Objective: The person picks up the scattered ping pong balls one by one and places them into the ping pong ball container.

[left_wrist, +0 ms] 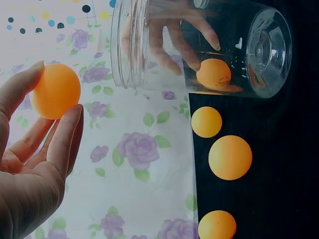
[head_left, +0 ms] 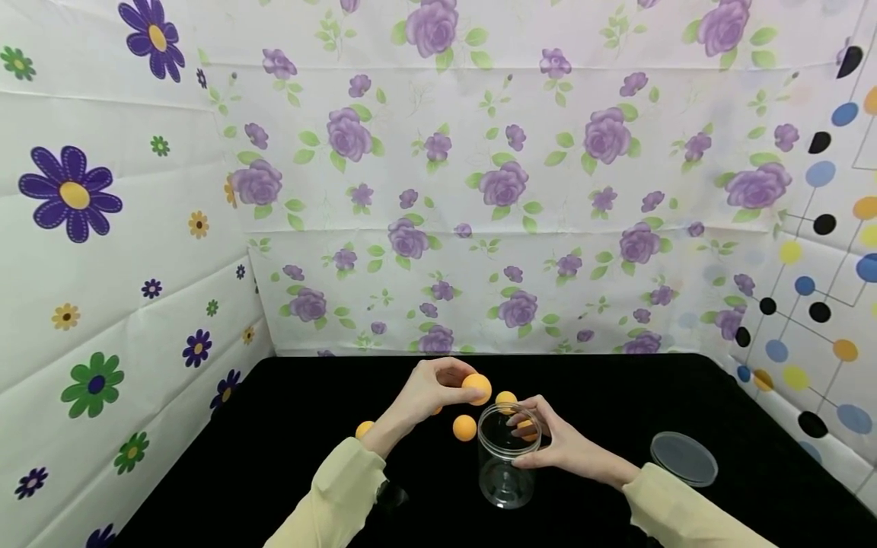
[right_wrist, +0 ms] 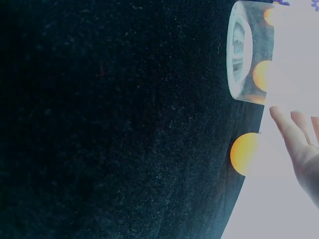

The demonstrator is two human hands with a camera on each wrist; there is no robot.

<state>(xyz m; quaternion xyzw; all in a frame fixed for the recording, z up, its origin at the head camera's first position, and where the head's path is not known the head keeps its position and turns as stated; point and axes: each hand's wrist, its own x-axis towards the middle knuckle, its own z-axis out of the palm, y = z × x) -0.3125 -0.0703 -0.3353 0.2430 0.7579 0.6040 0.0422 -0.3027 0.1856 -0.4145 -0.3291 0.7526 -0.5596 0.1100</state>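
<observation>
My left hand (head_left: 438,388) pinches an orange ping-pong ball (head_left: 476,389) between thumb and fingertips, above and left of the mouth of a clear plastic jar (head_left: 505,487). The left wrist view shows that same ball (left_wrist: 56,91) held apart from the jar's ringed rim (left_wrist: 130,45). My right hand (head_left: 565,445) grips the upright jar near its top, thumb in front and fingers round the far side. Through the clear wall, a ball (left_wrist: 214,73) shows beyond the jar. One more ball (head_left: 464,428) lies on the black tabletop just left of the jar.
A round translucent lid (head_left: 684,458) lies on the black table (head_left: 589,517) to the right. Another ball (head_left: 506,399) sits behind the jar, and one (head_left: 365,430) is partly hidden by the left forearm. Patterned sheets (head_left: 479,228) stand around the back and sides.
</observation>
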